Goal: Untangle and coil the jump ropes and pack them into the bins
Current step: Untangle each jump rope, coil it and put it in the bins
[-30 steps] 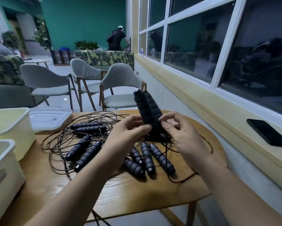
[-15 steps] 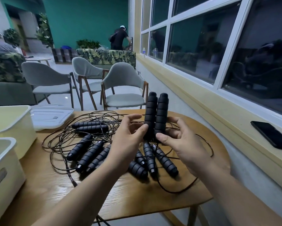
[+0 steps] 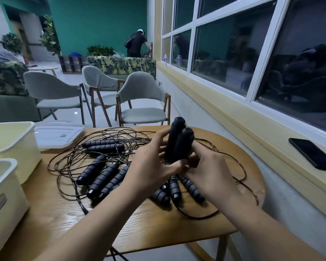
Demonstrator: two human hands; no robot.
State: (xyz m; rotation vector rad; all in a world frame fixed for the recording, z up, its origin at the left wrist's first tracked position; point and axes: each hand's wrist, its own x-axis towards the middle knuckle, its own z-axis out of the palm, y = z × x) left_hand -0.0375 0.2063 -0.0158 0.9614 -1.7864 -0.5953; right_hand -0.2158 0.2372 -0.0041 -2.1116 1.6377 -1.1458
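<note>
Two black foam jump-rope handles [image 3: 179, 140] stand upright side by side above the wooden table [image 3: 139, 223]. My right hand [image 3: 209, 172] grips them at their lower end, fingers wrapped round from the right. My left hand [image 3: 151, 166] holds the same lower end from the left, thumb and fingertips against the handles. Below lies a tangle of thin brown cords [image 3: 68, 162] with several more black handles [image 3: 103, 176]. Two cream bins [image 3: 11, 140] stand at the left edge.
A white bin lid [image 3: 58, 132] lies behind the tangle. A black phone [image 3: 313, 154] rests on the yellow window sill at right. Grey chairs [image 3: 141, 102] stand past the table's far edge. One cord hangs over the table's near edge.
The pair of handles has tilted a little toward me and both hands have closed in around its lower end. My left fingers now reach up along the handles.
</note>
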